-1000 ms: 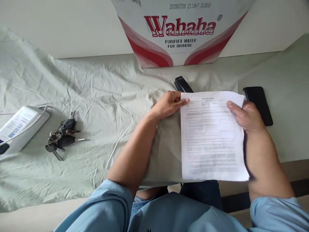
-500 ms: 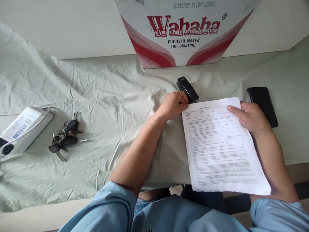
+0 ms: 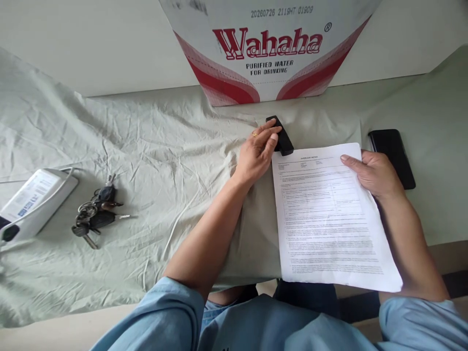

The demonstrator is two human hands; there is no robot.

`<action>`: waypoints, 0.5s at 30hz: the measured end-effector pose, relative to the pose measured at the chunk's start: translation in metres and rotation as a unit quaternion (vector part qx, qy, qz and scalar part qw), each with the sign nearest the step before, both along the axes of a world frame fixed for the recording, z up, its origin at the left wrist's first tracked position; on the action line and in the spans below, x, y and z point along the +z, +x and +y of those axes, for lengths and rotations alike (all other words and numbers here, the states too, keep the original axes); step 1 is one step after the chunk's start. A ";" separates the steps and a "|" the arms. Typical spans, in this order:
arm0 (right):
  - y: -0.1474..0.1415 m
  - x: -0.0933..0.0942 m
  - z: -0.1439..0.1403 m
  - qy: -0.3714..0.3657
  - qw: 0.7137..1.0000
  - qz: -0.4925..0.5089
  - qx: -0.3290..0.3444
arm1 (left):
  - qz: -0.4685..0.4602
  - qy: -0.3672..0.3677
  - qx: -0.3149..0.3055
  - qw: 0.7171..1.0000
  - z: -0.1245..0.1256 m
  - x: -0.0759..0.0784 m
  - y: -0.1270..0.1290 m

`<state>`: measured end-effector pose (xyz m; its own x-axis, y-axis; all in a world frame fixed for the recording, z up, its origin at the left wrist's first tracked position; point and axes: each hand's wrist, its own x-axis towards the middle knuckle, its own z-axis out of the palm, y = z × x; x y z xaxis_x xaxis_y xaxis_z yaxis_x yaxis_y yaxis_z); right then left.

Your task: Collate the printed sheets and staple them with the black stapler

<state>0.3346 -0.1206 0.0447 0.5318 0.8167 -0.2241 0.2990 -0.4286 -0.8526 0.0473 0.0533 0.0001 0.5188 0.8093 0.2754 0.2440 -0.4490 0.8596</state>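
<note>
My left hand (image 3: 259, 148) is on a black stapler (image 3: 285, 140), its fingers laid over the top and its thumb along the near side. The stapler's near end meets the top left corner of a white printed sheet (image 3: 329, 219), headed "Overleaf Notes". Whether that corner sits between the jaws is hard to see. At the sheet's top right corner, my right hand (image 3: 380, 173) grips the paper, thumb on top and fingers underneath. The sheet may be more than one page thick. Its lower edge hangs past the table edge over my lap.
A large Wahaha water carton (image 3: 270, 53) stands at the back against a pale wall. Right of the sheet lies a black phone (image 3: 393, 158). Keys (image 3: 97, 209) and a white box with a cable (image 3: 36, 202) are at left on the wrinkled cloth (image 3: 175, 146).
My left hand has left the paper's corner and moved up onto the stapler, its fingers now stretched over it. My right hand keeps its hold on the sheet. The view has shifted slightly.
</note>
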 end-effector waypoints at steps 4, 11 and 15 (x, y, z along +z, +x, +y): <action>0.001 -0.001 0.000 0.007 1.000 -0.005 0.007 | 0.010 0.002 -0.053 0.999 0.005 -0.002 -0.002; 0.000 0.003 0.000 -0.016 1.000 0.006 -0.004 | 0.041 -0.021 -0.073 0.996 -0.001 0.011 -0.003; -0.003 0.005 0.001 -0.019 1.000 0.021 -0.008 | 0.065 -0.018 -0.057 0.996 -0.006 0.012 0.002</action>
<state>0.3319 -0.1196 0.0497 0.5333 0.7990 -0.2777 0.2563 -0.4655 -0.8472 0.0489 0.0475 0.0118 0.6374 0.7511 0.1717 0.3039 -0.4499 0.8398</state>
